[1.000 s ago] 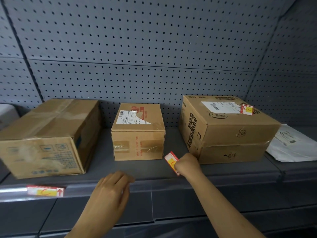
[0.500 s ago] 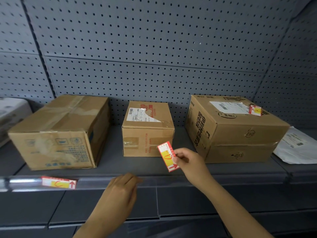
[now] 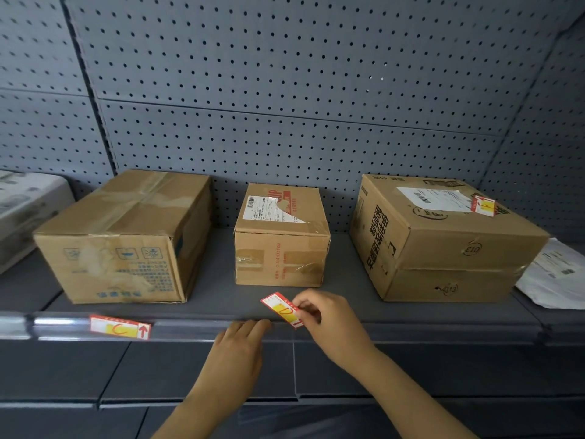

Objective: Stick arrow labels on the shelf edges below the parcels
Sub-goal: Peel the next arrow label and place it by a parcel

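Note:
Three cardboard parcels stand on a grey shelf: a large one (image 3: 126, 236) at left, a small one (image 3: 280, 236) in the middle, a big one (image 3: 443, 236) at right. My right hand (image 3: 332, 321) pinches a red, white and yellow arrow label (image 3: 281, 308), tilted, just above the shelf edge (image 3: 411, 331) below the small parcel. My left hand (image 3: 237, 350) rests flat, fingertips on the shelf edge, left of that label. Another arrow label (image 3: 118, 326) is stuck on the edge below the left parcel. A third label (image 3: 482, 205) lies on top of the right parcel.
Grey pegboard (image 3: 285, 90) backs the shelf. A white box (image 3: 22, 213) stands at far left. A white mailing bag (image 3: 557, 274) lies at far right. A lower grey shelf front (image 3: 190, 372) runs below the edge.
My right hand has brought the label down from in front of the small parcel to just above the shelf edge. My left hand has stayed at the edge. The view has shifted slightly left.

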The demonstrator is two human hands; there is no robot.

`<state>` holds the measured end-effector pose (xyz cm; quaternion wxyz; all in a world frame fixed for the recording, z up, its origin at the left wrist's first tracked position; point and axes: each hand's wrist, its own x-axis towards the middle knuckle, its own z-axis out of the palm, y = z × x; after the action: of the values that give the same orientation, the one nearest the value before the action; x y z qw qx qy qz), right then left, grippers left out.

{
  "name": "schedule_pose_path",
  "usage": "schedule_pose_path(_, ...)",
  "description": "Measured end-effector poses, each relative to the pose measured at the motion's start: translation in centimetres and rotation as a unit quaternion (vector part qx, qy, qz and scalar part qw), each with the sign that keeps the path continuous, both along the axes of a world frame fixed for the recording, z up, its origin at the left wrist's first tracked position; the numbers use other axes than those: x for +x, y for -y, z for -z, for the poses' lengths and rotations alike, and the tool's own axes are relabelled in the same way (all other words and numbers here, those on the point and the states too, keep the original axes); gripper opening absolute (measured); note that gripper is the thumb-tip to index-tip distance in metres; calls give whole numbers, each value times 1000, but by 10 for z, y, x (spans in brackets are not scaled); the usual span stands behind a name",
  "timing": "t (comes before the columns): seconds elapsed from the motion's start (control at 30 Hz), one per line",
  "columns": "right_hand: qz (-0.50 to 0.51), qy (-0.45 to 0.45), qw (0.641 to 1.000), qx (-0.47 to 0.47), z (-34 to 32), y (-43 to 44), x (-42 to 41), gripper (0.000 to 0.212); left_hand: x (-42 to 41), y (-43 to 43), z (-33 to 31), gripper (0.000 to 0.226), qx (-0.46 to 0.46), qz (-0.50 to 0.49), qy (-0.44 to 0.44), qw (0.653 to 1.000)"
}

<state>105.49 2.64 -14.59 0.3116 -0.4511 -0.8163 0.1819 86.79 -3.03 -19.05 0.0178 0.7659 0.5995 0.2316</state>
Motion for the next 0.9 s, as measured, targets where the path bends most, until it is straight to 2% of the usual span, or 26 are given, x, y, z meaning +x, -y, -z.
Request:
schedule_pose_path(0.27, 6, -13, 1000, 27, 6, -2, 3, 17, 7, -2, 1, 53, 23, -30, -1, 999)
schedule_pose_path(0.73, -1, -23, 999, 47, 6, -3, -2, 18, 14, -3, 3, 51, 51, -38, 55, 996)
schedule_pose_path(0.9, -7, 74, 992, 99, 6, 0, -5, 12, 7, -1, 8, 54, 61, -8, 56, 997)
